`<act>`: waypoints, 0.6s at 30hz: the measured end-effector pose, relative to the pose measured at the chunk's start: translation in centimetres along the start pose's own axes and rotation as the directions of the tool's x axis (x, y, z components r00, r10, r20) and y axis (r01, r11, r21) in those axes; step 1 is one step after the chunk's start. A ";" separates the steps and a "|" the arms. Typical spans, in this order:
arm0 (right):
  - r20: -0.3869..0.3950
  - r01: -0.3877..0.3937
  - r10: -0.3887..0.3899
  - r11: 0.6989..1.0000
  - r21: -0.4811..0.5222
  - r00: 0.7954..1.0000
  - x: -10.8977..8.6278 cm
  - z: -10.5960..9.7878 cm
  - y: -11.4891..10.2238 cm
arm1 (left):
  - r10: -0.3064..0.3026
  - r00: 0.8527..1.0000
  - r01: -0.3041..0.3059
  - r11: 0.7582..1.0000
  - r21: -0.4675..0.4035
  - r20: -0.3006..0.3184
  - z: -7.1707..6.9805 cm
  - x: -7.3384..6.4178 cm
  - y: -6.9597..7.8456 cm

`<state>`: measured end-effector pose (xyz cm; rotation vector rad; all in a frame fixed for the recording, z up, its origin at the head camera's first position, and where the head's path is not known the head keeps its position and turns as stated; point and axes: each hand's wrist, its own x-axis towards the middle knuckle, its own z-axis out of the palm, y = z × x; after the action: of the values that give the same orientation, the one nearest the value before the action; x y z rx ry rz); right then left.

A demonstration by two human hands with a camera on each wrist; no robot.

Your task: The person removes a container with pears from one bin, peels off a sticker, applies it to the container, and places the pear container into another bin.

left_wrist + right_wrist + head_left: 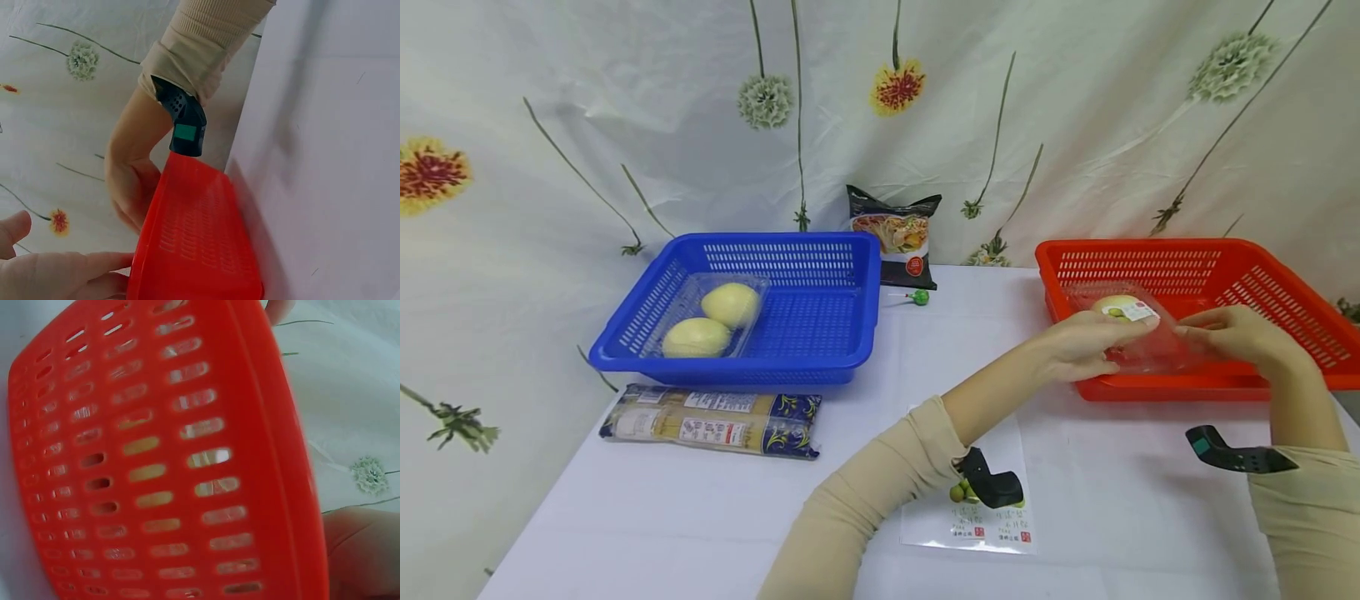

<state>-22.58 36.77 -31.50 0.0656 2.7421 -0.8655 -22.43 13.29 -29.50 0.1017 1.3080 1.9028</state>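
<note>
where an illegible label [1129,311] tops the clear box [1157,354], the left grip [1086,342] rests straight-fingered on it, the right grip [1247,333] pinching.

A: ok, what can't you make out? For me, part of the clear container [1168,342] is blocked by the left hand [1082,342] in the head view.

B: Same. The left wrist view loses the right hand's [1243,333] fingertips behind the red basket [1180,387], and that basket runs off the bottom too.

A: Right wrist view's rough, the stuff inside [142,445] is just blur through the slots [98,483].

B: Yep. Label sheet's [925,517] partly covered by the left sleeve [880,475] and wrist camera [992,483].

A: Noodle packet's [891,233] lower left is behind the blue basket [752,367].

B: Spaghetti pack's [711,421] small print? Way too tiny. And the bottom edge chops both sleeves.
</note>
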 end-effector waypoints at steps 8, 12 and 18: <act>-0.004 0.056 -0.057 0.994 -0.089 0.998 -0.4 0.3 0.1 | 0.068 0.997 -0.067 0.997 -0.029 0.035 -1.3 -1.2 -0.2; -0.102 0.053 -0.063 0.994 -0.095 0.993 -1.2 0.8 -0.6 | 0.103 0.994 -0.102 0.994 -0.025 0.042 -2.5 -2.5 0.0; -0.271 0.176 -0.184 0.983 -0.054 0.945 -1.0 2.4 -1.7 | 0.188 0.980 -0.192 0.979 0.065 0.069 -5.1 -5.2 0.6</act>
<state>-21.31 34.03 -32.14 -0.0786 3.0586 -0.9254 -21.71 5.98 -29.51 0.3308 1.3648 1.9949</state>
